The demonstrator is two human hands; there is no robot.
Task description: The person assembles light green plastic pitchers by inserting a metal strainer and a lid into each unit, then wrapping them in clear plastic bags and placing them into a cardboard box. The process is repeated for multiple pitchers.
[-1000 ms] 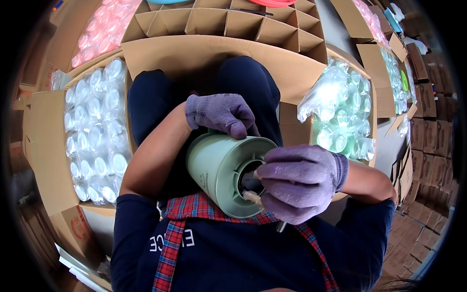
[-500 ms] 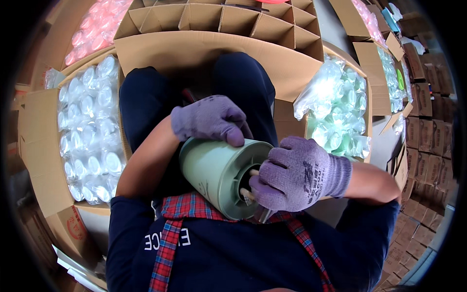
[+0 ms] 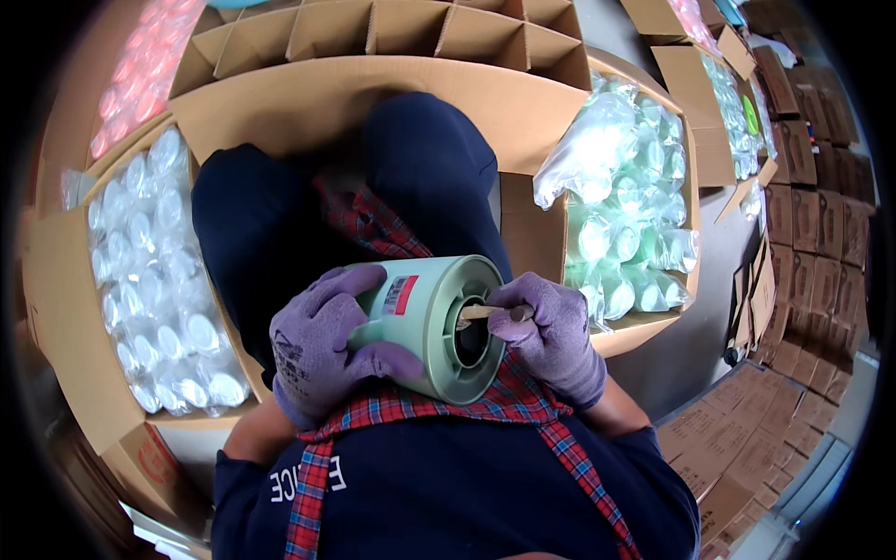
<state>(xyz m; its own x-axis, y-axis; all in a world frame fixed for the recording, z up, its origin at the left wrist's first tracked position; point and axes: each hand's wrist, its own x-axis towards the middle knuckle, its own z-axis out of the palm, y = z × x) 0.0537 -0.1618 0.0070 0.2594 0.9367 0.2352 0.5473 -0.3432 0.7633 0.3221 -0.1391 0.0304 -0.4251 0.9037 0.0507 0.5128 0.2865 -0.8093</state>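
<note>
A pale green hollow cylinder (image 3: 434, 355) lies on its side across my lap, its ringed end with a round central opening turned to the right. My left hand (image 3: 327, 341), in a purple knit glove, is closed around its left part, thumb below and fingers above. A red and white barcode label (image 3: 399, 295) shows on its side. My right hand (image 3: 549, 336), gloved alike, pinches a thin beige stick-like piece (image 3: 478, 313) that reaches into the opening. A dark round end shows at the fingertips. The far tip inside the cylinder is hidden.
Ahead of my knees stands a carton with cardboard dividers (image 3: 406, 28). A carton of bagged clear pieces (image 3: 154, 271) is at left, one of bagged pale green pieces (image 3: 625, 224) at right. Pink bagged pieces (image 3: 140, 75) lie far left. Brown cartons (image 3: 812, 261) are stacked far right.
My left hand has moved from the cylinder's top to its left side. The cylinder has rolled, showing its label. My right hand has shifted its grip on the beige piece. The apron cloth shows between my knees.
</note>
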